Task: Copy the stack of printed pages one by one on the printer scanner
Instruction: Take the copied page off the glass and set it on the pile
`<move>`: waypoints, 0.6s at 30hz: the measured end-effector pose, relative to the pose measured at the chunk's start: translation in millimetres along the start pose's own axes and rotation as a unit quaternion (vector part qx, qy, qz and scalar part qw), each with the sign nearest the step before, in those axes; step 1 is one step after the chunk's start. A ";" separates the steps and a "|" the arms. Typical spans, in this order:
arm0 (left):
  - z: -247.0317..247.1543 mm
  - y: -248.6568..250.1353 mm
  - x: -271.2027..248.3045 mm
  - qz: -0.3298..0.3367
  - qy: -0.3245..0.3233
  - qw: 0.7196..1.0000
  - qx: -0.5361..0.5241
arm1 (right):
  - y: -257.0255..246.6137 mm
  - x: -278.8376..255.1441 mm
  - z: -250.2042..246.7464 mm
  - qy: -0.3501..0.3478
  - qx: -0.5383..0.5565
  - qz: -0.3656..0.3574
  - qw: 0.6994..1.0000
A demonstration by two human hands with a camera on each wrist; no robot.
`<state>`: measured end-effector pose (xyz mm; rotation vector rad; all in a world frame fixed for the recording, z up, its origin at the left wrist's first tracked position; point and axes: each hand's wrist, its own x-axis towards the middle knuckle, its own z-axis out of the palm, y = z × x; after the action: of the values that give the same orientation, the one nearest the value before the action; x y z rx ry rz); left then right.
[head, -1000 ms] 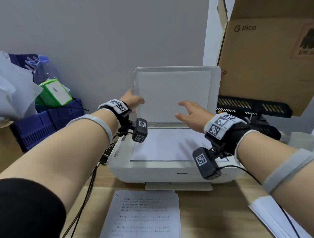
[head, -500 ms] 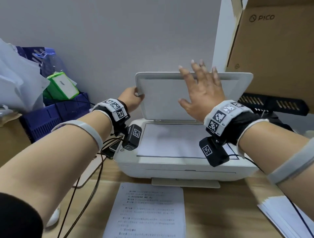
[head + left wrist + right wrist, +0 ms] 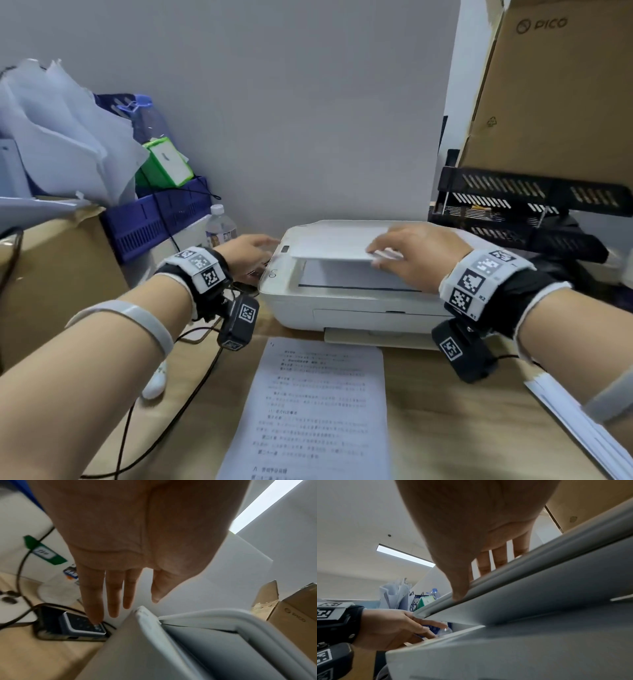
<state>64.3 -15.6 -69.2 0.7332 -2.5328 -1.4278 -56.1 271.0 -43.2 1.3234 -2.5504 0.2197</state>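
Wooden desk (image 3: 445, 428) is carrying a printer (image 3: 342, 308); right hand (image 3: 416, 255), fingers flat, is pressing its half-lowered lid (image 3: 329, 240), hiding the page beneath; left hand (image 3: 248, 251) is hovering open at the printer's left edge.

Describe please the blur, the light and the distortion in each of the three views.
Head view: mostly sharp, slight motion blur on the right hand and the white plastic scanner lid; wide-angle bending at the edges. Left wrist view: the left hand is soft, the wooden desk smeared. Right wrist view: a bright ceiling light strip; the lid's underside is shadowed and blurred.
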 end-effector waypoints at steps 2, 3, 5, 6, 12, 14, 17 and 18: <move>7.9 -10.5 -4.7 -0.038 -0.008 0.998 -0.042 | 1.3 -6.4 12.4 -0.033 0.008 0.007 0.999; 12.3 -13.1 -7.1 -0.052 -0.002 0.997 -0.056 | 2.1 -7.8 18.0 -0.041 0.013 0.014 0.999; 19.1 -15.9 -8.5 -0.060 0.017 0.996 -0.066 | 3.5 -8.3 26.5 -0.047 0.037 0.029 0.998; 22.2 -15.9 -8.7 -0.060 0.024 0.996 -0.068 | 4.2 -7.6 30.1 -0.049 0.051 0.034 0.997; 31.7 -21.9 -9.4 -0.027 0.060 0.997 -0.043 | 2.3 -9.0 54.8 -0.060 0.064 0.059 0.994; 33.9 -26.8 -10.1 0.000 0.084 0.996 0.005 | -0.6 -12.7 62.2 -0.044 0.035 0.060 0.997; 36.8 -29.4 -12.4 0.017 0.104 0.994 0.019 | -1.0 -13.9 65.7 -0.027 0.033 0.058 0.997; 37.7 -29.4 -13.0 0.021 0.106 0.994 0.015 | -0.4 -13.8 65.8 -0.027 0.035 0.058 0.997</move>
<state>72.5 6.8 -112.7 0.7869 -2.3970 -1.2304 -58.6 265.0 -110.1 1.2218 -2.6902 0.3019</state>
